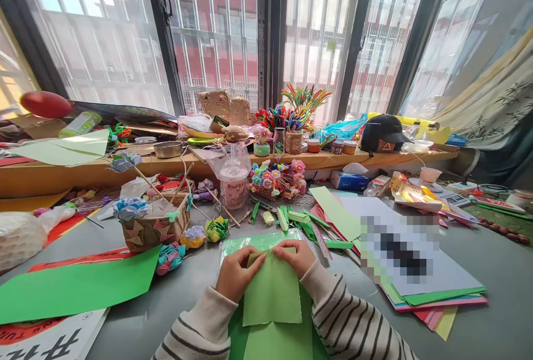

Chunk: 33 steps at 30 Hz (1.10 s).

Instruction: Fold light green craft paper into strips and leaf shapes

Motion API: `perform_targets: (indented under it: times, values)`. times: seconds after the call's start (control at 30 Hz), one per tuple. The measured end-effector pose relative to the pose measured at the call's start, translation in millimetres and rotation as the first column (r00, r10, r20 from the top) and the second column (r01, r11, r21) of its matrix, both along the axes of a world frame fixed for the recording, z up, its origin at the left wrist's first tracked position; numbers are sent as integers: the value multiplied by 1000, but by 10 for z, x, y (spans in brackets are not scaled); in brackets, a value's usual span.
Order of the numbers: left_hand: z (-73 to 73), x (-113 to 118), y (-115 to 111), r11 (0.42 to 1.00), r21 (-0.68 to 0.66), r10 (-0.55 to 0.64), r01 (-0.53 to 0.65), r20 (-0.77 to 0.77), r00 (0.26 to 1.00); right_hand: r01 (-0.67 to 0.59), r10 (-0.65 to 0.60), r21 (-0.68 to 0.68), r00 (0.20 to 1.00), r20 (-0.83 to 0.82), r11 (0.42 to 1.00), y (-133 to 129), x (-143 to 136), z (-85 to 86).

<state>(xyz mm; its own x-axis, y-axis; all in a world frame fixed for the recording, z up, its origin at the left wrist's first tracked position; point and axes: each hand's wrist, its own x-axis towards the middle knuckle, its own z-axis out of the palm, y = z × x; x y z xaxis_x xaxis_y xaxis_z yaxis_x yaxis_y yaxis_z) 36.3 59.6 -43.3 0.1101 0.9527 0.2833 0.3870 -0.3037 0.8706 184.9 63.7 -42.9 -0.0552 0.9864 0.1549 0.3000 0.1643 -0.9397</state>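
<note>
A light green paper sheet with a centre crease is held up at its top edge by both hands. My left hand pinches the upper left corner between thumb and fingers. At the upper right, my right hand grips the same sheet, its fingertips close to the middle. Beneath lie another light green piece and darker green paper. Just beyond the hands are green paper strips and a pink ruler.
Left stand a box with paper flowers and a large green sheet. A lidded cup is ahead. Stacked coloured papers lie right. A crowded wooden ledge runs below the windows, with a black cap.
</note>
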Motion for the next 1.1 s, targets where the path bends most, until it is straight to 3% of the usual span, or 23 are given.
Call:
perform_targets:
  times: [0.2,0.33,0.5,0.67,0.83,1.1]
  values:
    - [-13,-12,6,996,88,1,4,-50,999,-4,4,-19,1000,-5,1000,5,4,10]
    - [-24,-11,17,1000,25,-5,5,-24,1000,-10,10,-27,1000,-8,1000,-8,1,20]
    - [-16,3,21,999,-37,8,-11,-96,995,-20,11,63,991,133,998,-46,-40,44]
    - [118,13,-44,996,87,-4,28,-270,963,24,-49,142,983,175,990,-95,-80,52]
    - [225,63,-124,968,251,101,18,-453,886,64,-96,229,987,131,971,-135,-91,87]
    - [309,114,-241,870,494,158,13,-303,940,96,-111,488,994,1,867,-290,-124,259]
